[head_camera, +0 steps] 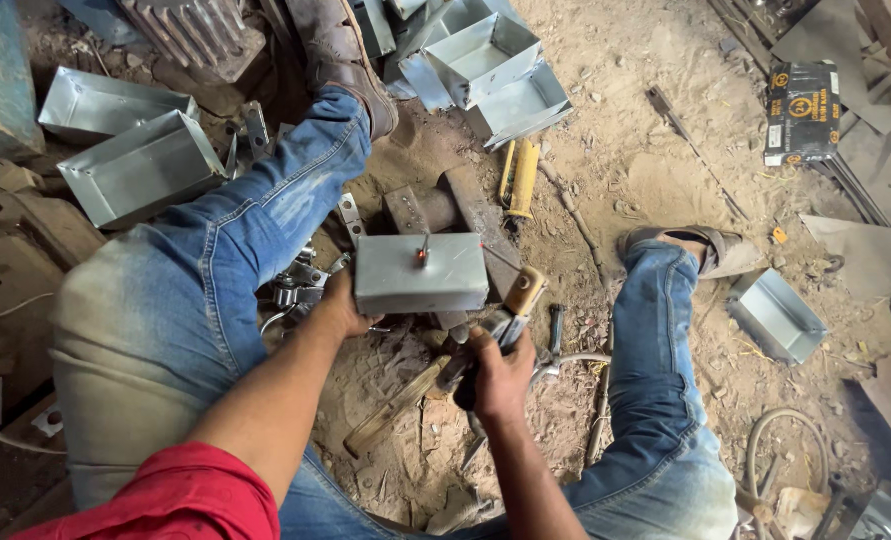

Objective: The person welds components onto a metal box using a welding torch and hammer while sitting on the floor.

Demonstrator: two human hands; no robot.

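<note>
A grey sheet-metal box [420, 274] lies upside down on a rusty iron block [462, 209] between my knees. A short rod with a glowing red tip [422, 252] stands on the middle of the box. My left hand [342, 305] grips the box's left edge. My right hand [498, 375] is closed around a tool handle [506, 325] with a cable [575, 360], just below the box's right corner. A wooden-handled hammer [395, 405] lies on the sand under my right hand.
Several folded metal boxes lie around: two at the left [130, 165], a stack at the top [485, 60], one at the right [777, 315]. A dark carton [801, 112], scrap metal strips and a hose [775, 440] litter the sandy floor.
</note>
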